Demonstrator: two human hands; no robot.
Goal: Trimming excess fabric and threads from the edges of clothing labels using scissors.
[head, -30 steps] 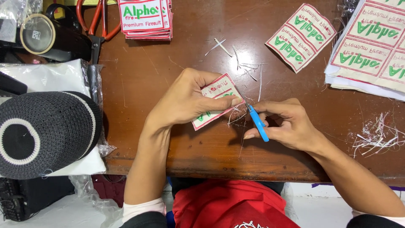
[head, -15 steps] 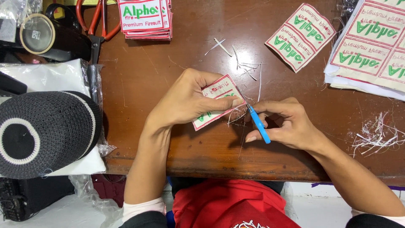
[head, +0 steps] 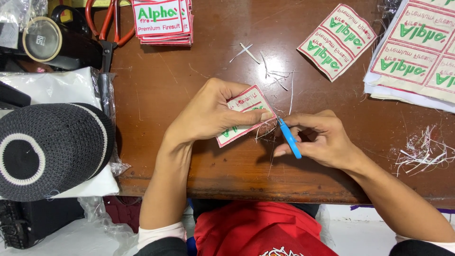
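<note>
The left hand (head: 213, 114) pinches a thin, floppy embroidered patch (head: 244, 116) by its edge; beside the patch, the right hand (head: 322, 140) clasps a blue thread snipper (head: 289, 138).

The left hand (head: 215, 114) covers most of the embroidered patch (head: 244, 116), so only its right end and lower edge show. The blade end of the blue thread snips (head: 289, 138) is lost among the right hand's (head: 320, 140) fingers (head: 303, 121). The red-handled scissors (head: 110, 28) and the sheet of uncut patches (head: 417, 52) are cut off by the frame edge.
</note>
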